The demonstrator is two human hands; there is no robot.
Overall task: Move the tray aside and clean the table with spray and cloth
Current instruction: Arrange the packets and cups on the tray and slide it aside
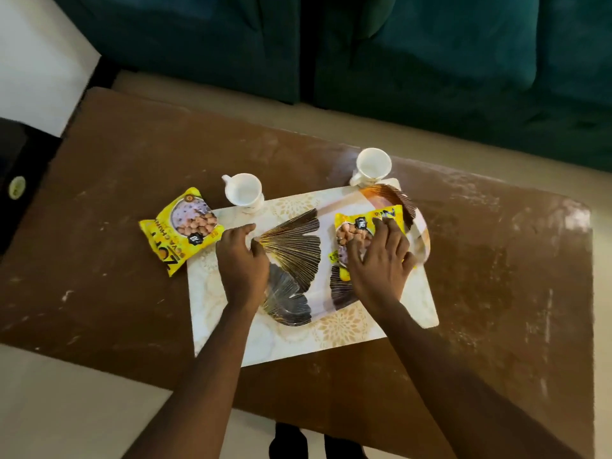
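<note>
A tray printed with dark and gold leaves lies on a pale floral mat in the middle of the brown table. My left hand curls its fingers over the tray's left rim. My right hand lies on a yellow snack packet that sits on the tray's right half, fingers spread over it and thumb at its right edge. The tray's right rim looks blurred. No spray bottle or cloth is in view.
A second yellow packet lies on the table left of the mat. Two white cups stand at the mat's far edge, one left, one right. The tabletop shows pale smears. A dark green sofa runs beyond the table.
</note>
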